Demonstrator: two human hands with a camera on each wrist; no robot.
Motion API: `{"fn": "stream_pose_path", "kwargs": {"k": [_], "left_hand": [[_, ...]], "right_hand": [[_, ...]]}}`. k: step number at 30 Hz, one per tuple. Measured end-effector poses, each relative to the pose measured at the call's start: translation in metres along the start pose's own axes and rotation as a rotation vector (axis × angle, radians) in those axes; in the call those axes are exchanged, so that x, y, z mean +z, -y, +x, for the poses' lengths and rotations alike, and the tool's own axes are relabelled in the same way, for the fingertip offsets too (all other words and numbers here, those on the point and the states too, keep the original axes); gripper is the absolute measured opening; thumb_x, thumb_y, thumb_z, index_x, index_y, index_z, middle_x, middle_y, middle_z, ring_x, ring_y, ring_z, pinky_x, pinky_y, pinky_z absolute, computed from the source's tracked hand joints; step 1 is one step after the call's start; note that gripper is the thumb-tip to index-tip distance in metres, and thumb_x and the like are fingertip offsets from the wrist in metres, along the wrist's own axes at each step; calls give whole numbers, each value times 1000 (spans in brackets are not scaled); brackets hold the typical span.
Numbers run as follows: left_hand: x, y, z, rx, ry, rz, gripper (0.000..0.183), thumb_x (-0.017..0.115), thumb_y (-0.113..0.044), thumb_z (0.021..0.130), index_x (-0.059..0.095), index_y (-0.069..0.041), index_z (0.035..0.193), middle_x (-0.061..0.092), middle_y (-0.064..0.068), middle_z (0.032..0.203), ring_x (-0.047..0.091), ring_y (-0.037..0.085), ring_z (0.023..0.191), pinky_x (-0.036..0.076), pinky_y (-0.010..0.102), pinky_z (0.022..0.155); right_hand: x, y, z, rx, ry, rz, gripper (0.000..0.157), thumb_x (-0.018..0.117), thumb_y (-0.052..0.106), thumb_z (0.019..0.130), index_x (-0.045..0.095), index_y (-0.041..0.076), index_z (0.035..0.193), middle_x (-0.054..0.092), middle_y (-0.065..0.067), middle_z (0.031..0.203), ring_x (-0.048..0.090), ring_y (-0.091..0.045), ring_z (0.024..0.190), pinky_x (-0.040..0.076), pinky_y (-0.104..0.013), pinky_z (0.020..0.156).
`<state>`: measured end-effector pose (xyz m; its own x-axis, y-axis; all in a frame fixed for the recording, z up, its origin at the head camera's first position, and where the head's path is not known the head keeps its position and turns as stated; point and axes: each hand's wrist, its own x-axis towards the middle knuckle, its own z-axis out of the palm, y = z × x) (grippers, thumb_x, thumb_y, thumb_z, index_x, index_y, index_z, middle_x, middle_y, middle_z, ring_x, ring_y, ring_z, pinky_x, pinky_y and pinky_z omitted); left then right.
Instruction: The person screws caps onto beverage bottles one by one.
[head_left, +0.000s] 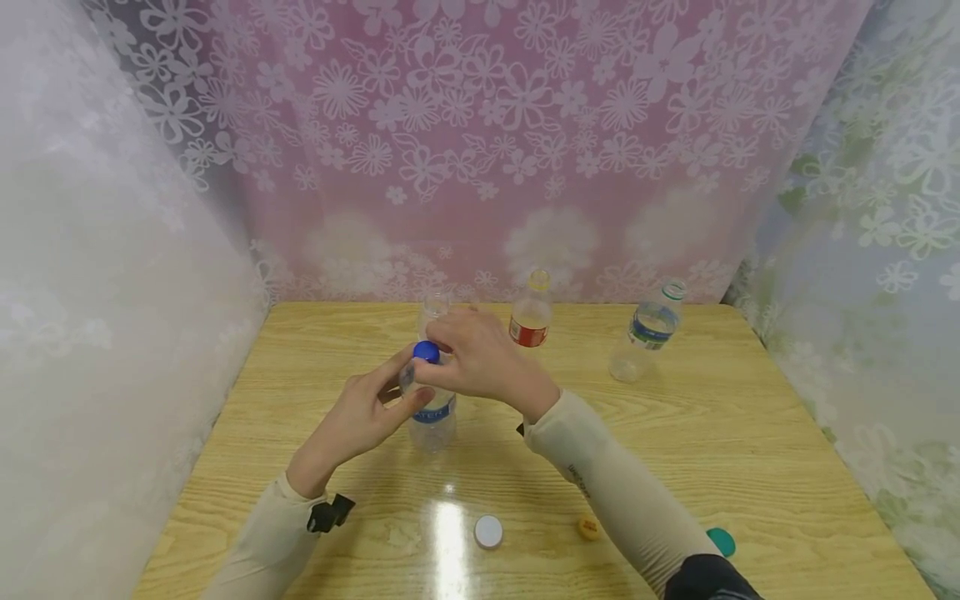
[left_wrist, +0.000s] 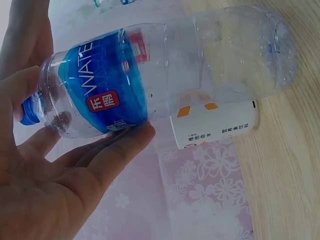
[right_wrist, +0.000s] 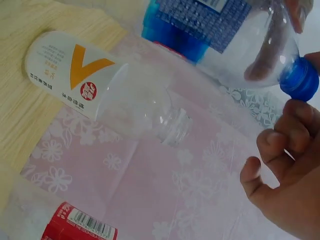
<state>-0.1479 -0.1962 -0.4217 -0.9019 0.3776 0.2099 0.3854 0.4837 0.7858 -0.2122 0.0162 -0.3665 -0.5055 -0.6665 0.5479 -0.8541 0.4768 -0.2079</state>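
Note:
A clear plastic water bottle with a blue label stands upright on the table, its blue cap seated on the neck. My left hand grips the bottle around its upper part, thumb on the near side. From the right, my right hand pinches the blue cap between thumb and index finger; the right wrist view shows the other fingers loosely curled beside it. Just behind stands an uncapped clear bottle with a white label, mostly hidden by my right hand in the head view.
An uncapped red-label bottle stands at the back middle, and an uncapped bottle with a blue-green label stands to the right. Near the front lie a white cap, an orange cap and a green cap. Floral curtains surround the table.

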Motion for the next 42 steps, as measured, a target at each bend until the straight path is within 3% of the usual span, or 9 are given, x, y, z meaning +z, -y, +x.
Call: {"fn": "stream_pose_path", "kwargs": {"k": [5,12,20,27,34,39,42], "left_hand": [[1,0,0,9,-3,-6,71,65,-37,106,33,-20,167,52,12,159,66,30,131,59,42,104],[2,0,0,21,12,-31,73,65,-36,106,30,-15,167,50,18,160,66,35,131,60,46,103],[5,2,0,13,10,-37,72,65,-36,107,29,-20,168,48,12,162,62,31,137,58,42,106],[6,1,0,-2,-9,-29,72,65,-38,107,30,-21,167,47,11,163,61,31,137,57,43,107],[8,0,1,0,-17,-25,71,65,-38,106,31,-21,167,49,10,162,62,32,136,58,45,106],[9,0,1,4,-24,-27,71,65,-37,106,32,-22,167,48,10,163,61,31,137,58,44,106],[10,0,2,9,-28,-36,70,65,-36,106,32,-23,167,49,9,163,61,31,137,58,44,106]], "right_hand": [[2,0,-2,0,-29,-26,42,66,34,91,42,15,63,34,8,57,28,-11,56,21,-28,64],[-8,-5,-4,-3,97,19,21,61,36,93,55,18,85,54,3,75,41,-11,69,31,-25,62],[-13,-1,2,22,206,72,14,53,27,89,48,17,80,38,9,71,33,-13,71,28,-26,68],[-10,2,0,91,175,64,24,57,32,90,47,18,74,38,9,67,34,-13,68,29,-26,64],[-7,1,-3,88,118,56,33,62,36,92,52,13,71,37,8,64,34,-12,65,28,-25,60],[-8,0,-4,103,134,66,32,62,37,93,48,18,72,38,9,64,33,-12,65,28,-25,59],[-9,-1,-5,126,168,83,33,62,40,96,53,16,76,42,8,66,35,-12,66,29,-25,59]]}}
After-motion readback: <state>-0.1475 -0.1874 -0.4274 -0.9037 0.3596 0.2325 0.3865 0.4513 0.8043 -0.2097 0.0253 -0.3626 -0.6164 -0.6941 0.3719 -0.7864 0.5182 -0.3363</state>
